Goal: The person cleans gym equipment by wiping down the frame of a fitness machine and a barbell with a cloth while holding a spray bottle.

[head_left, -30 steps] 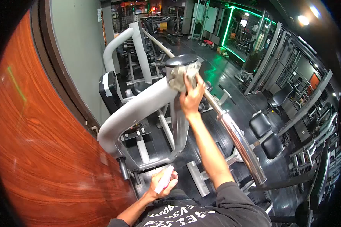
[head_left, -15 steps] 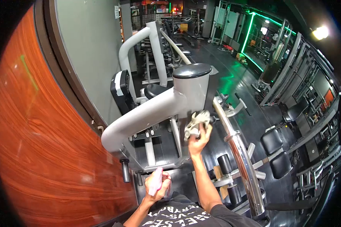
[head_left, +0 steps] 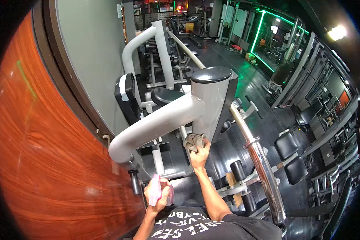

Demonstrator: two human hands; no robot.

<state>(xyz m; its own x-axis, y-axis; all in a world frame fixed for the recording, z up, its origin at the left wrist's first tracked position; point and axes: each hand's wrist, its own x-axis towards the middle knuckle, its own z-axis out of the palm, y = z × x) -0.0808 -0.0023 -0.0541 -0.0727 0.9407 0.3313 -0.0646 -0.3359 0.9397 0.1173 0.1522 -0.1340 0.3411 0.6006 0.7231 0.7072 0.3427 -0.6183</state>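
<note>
My right hand (head_left: 200, 159) is closed around a crumpled grey-beige cloth (head_left: 195, 142), which lies against the lower part of a thick grey machine post (head_left: 210, 100). A black oval cap (head_left: 211, 75) tops this post, and a curved grey tube (head_left: 156, 126) runs from it down to the left. Lower down, in front of my chest, my left hand (head_left: 161, 197) grips what looks like a spray bottle (head_left: 155, 190) with a pink and white head. Part of its clear body shows behind the fingers.
A glossy wood panel (head_left: 68, 160) stands close on my left. On the right a chrome bar sleeve (head_left: 264, 180) slants down near my arm. Padded black seats (head_left: 286, 146) and other gym machines are further right. A black handle (head_left: 135, 182) sticks out below the curved tube.
My right hand has moved left and slightly down with the cloth, from the post's right side. My left hand has shifted slightly left, still holding the bottle. The view has turned a little.
</note>
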